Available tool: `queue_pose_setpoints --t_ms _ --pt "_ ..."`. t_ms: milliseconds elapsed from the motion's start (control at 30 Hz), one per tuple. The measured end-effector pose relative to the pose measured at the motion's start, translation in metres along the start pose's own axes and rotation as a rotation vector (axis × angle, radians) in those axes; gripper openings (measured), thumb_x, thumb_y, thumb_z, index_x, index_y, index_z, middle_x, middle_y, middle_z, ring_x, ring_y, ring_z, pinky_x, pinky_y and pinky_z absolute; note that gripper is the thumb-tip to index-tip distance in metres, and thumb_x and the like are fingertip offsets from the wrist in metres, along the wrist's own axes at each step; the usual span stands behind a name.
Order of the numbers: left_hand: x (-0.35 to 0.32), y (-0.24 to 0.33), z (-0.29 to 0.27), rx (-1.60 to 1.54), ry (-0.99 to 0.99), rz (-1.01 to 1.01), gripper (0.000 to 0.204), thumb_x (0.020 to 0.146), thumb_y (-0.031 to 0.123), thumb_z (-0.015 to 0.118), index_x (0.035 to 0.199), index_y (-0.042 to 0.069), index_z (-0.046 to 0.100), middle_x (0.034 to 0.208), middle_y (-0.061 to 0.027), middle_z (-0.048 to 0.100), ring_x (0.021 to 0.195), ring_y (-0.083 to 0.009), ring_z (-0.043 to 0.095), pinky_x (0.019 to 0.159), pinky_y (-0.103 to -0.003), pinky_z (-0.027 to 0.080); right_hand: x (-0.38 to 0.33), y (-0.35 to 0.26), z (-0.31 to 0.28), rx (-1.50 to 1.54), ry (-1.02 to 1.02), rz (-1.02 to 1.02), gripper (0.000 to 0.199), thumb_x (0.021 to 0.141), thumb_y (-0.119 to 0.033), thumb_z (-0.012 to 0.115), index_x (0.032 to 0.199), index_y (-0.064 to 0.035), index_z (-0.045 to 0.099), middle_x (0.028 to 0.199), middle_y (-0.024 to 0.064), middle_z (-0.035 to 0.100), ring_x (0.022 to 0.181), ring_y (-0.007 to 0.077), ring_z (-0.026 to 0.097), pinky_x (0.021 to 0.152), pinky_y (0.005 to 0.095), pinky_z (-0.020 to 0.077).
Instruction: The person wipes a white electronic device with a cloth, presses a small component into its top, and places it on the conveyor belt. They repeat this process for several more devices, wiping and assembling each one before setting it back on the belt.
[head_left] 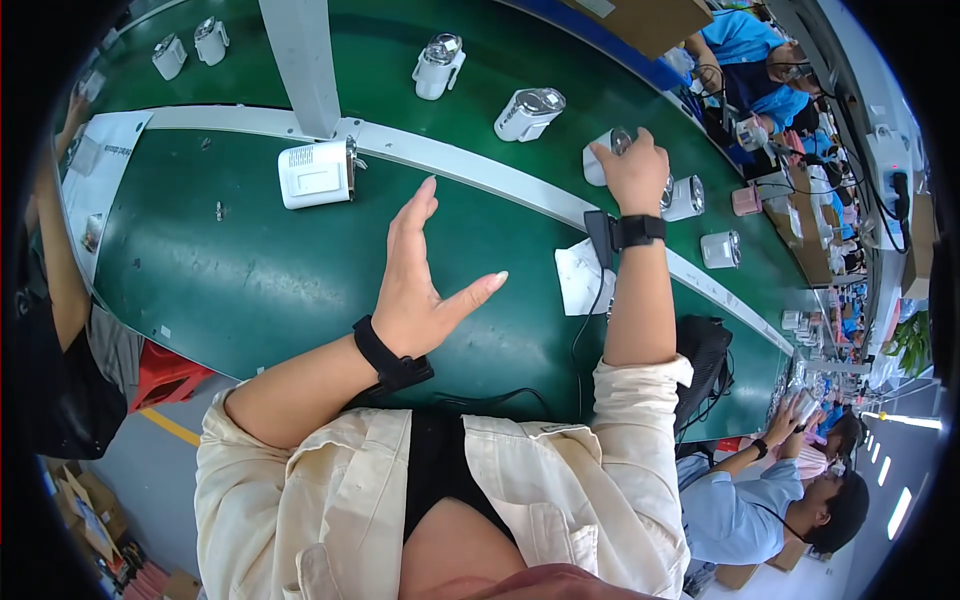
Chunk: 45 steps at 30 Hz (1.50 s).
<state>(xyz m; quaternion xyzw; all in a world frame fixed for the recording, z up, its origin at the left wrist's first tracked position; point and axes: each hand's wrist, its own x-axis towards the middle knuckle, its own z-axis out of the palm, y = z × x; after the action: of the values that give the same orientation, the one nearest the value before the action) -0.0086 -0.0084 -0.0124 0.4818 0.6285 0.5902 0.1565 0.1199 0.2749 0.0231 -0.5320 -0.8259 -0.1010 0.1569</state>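
My left hand (415, 275) is open over the green bench, fingers stretched and thumb apart, holding nothing. Beyond the metal rail, my right hand (637, 178) has its thumb and fingers around the clear end of a white lamp-like unit (594, 163); part of that unit is hidden by the hand. Just right of it lies another white unit with a clear lens (685, 198). Left of my left hand, a white unit with a label (318, 174) lies on its side, against the rail.
Several similar units stand on the far green strip, including one upright unit (437, 68) and one tilted unit (529, 113). A metal post (300, 60) rises from the rail (450, 160). A white paper (582, 278), cable and black bag (703, 365) lie right. Co-workers sit nearby.
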Motion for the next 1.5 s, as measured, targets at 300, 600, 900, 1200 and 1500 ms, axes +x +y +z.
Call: queue_pose_setpoints --t_ms 300,600,900,1200,1500 --pt "0.0 0.005 -0.006 -0.347 -0.268 -0.053 0.11 0.069 0.022 0.085 0.149 0.001 0.012 0.142 -0.0233 0.033 0.129 -0.0349 0.043 0.104 -0.044 0.039 -0.086 -0.026 -0.107 0.941 -0.578 -0.618 0.08 0.063 -0.014 0.083 0.134 0.0008 0.048 0.114 0.014 0.065 0.094 0.0273 0.065 0.085 0.0348 0.0498" --pt "0.004 0.014 -0.01 0.077 -0.097 0.146 0.101 0.066 0.012 0.084 0.147 0.0 0.025 0.115 -0.0209 0.059 0.106 -0.0376 0.058 0.089 -0.043 0.048 -0.131 -0.051 -0.142 0.983 -0.16 -0.677 0.051 0.065 -0.018 0.085 0.108 0.0001 0.064 0.103 0.0144 0.065 0.095 0.0325 0.06 0.086 0.038 0.0479" --pt "0.007 0.013 -0.01 0.406 0.022 0.421 0.093 0.069 0.01 0.082 0.144 -0.001 0.028 0.117 -0.0184 0.055 0.109 -0.0308 0.057 0.087 -0.038 0.047 -0.152 -0.065 -0.114 1.01 0.115 -0.642 0.029 0.07 -0.01 0.08 0.095 -0.0005 0.066 0.085 0.0123 0.063 0.076 0.0258 0.057 0.067 0.0344 0.0452" --pt "0.001 0.015 -0.009 0.199 -0.044 0.333 0.089 0.066 0.011 0.083 0.14 -0.002 0.036 0.118 -0.0199 0.055 0.105 -0.0354 0.057 0.087 -0.042 0.047 -0.15 -0.056 -0.112 1.365 -0.255 -0.415 0.019 0.075 0.0 0.074 0.093 0.0031 0.069 0.077 0.011 0.064 0.066 0.0229 0.056 0.061 0.0304 0.0427" --pt "-0.001 0.014 -0.006 0.214 0.018 0.32 0.085 0.068 0.013 0.082 0.139 -0.004 0.037 0.116 -0.0213 0.056 0.103 -0.0359 0.057 0.087 -0.042 0.048 -0.16 -0.067 -0.095 0.971 0.22 -0.671 0.029 0.075 0.001 0.071 0.103 0.0069 0.068 0.076 0.0125 0.063 0.063 0.0224 0.054 0.059 0.0297 0.0411"
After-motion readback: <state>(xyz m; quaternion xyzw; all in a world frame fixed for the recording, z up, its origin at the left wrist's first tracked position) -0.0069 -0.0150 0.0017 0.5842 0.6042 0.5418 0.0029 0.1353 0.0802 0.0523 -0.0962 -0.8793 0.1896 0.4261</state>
